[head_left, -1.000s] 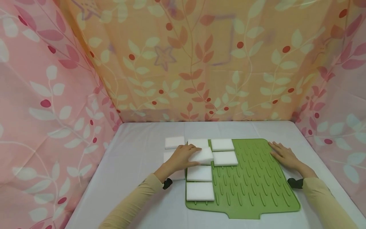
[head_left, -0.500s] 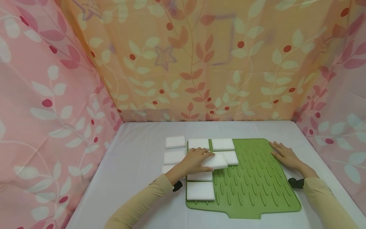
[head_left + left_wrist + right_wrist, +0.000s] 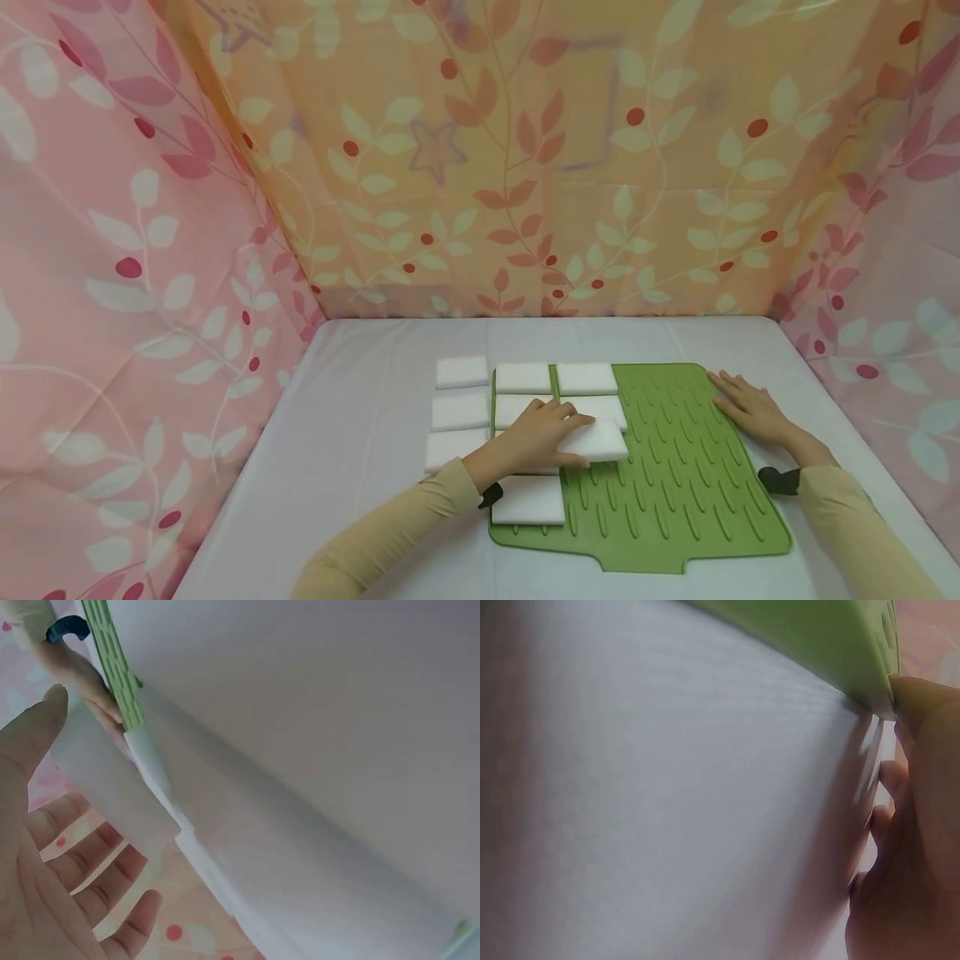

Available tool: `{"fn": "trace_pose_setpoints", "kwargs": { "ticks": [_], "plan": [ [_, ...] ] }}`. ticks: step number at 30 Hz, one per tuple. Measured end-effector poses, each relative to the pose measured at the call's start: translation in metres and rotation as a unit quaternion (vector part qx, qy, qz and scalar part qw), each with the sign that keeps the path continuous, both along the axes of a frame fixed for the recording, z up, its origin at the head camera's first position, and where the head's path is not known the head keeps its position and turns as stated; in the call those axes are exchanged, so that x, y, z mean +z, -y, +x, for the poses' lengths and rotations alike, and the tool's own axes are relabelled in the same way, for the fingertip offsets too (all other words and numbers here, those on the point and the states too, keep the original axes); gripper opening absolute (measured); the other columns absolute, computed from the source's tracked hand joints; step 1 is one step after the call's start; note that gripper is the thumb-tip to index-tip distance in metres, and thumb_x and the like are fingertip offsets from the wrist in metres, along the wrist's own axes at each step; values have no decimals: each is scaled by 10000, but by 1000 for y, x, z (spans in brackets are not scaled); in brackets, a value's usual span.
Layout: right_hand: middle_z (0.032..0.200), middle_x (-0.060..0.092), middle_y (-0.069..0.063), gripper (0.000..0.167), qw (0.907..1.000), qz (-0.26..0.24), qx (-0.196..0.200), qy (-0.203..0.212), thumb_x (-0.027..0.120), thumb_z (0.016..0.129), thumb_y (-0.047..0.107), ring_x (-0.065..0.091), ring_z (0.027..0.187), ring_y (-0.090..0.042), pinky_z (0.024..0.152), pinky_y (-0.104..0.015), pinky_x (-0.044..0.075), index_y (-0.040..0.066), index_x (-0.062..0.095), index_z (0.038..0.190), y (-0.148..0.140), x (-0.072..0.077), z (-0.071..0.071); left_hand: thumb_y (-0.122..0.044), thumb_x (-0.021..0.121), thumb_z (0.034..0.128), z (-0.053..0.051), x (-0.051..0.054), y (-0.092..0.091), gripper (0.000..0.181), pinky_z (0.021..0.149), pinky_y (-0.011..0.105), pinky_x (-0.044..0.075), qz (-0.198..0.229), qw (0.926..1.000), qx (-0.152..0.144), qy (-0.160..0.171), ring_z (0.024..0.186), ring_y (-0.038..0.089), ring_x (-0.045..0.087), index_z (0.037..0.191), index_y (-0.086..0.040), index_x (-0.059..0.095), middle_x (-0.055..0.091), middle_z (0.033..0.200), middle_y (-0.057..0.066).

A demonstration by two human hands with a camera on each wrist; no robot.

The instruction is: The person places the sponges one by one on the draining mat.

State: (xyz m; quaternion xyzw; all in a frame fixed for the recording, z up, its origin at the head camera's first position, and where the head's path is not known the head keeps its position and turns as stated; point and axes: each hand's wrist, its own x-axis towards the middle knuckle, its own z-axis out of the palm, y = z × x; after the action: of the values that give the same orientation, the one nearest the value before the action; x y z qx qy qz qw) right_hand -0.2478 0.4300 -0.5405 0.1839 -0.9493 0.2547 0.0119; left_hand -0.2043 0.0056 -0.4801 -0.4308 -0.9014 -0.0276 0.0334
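Observation:
My left hand (image 3: 534, 437) pinches a white foam sponge (image 3: 598, 442) between thumb and fingers, just above the green ridged mat (image 3: 675, 475). The left wrist view shows this sponge (image 3: 112, 772) between the thumb and the fingers. Several more white sponges lie on the mat: a left-hand column, with its front sponge (image 3: 528, 502), and two at the back of a second column, the rearmost sponge (image 3: 587, 379) fully visible. My right hand (image 3: 757, 414) rests at the mat's right edge, fingers extended. In the right wrist view, its thumb (image 3: 922, 694) touches the mat's edge.
Left of the mat, several white sponges stand in a column on the white tablecloth (image 3: 360, 433), among them a rear sponge (image 3: 462, 372). A floral curtain (image 3: 510, 167) closes the back and sides. The mat's right part (image 3: 675, 417) shows bare ridges.
My left hand has carried the sponge to the right and toward the front, from over the left column to the second column. The right hand has stayed at the mat's edge.

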Motion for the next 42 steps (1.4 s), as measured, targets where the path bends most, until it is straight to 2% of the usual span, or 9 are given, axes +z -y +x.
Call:
{"fn": "trace_pose_setpoints", "kwargs": {
  "ticks": [5,14,23,34,42],
  "plan": [
    [1424,232,-349,544,10000,4,-8,-14,432,981,233,157,1255,-616,901,-763,58,33,249,1453,-1,0,0,-733,400,803,2,-2,-11,714,891,312,381,-284,9995,-64,-76,1067,99,478,1394,-332,382,502,1216,-93],
    [1434,226,-338,546,10000,-6,41,-10,426,984,233,151,1264,-609,904,-761,53,52,237,1463,-2,-1,-1,-713,416,817,9,-1,-26,729,840,283,363,-681,9970,-295,-216,1052,102,465,1419,-309,341,494,1208,-81],
    [1435,226,-336,550,10000,-15,1,5,436,982,244,148,1273,-599,916,-751,57,58,242,1462,-5,-4,-3,-713,424,816,11,-3,-30,696,776,262,359,-890,9924,-350,-770,971,87,462,1375,-298,418,509,1140,-92],
    [1425,228,-350,544,10000,-17,35,-6,429,983,235,152,1257,-616,903,-761,59,34,246,1454,-2,-2,-1,-715,438,807,15,-6,-34,712,752,247,357,-1159,9896,-277,-801,956,88,462,1372,-282,415,506,1132,-82],
    [1425,224,-352,539,10000,-12,35,-11,422,985,231,148,1258,-617,902,-762,53,27,245,1452,-1,-2,0,-727,440,794,16,-4,-31,735,756,254,372,-1098,9904,-269,-799,946,93,465,1378,-280,423,508,1133,-76]
  ]
}}
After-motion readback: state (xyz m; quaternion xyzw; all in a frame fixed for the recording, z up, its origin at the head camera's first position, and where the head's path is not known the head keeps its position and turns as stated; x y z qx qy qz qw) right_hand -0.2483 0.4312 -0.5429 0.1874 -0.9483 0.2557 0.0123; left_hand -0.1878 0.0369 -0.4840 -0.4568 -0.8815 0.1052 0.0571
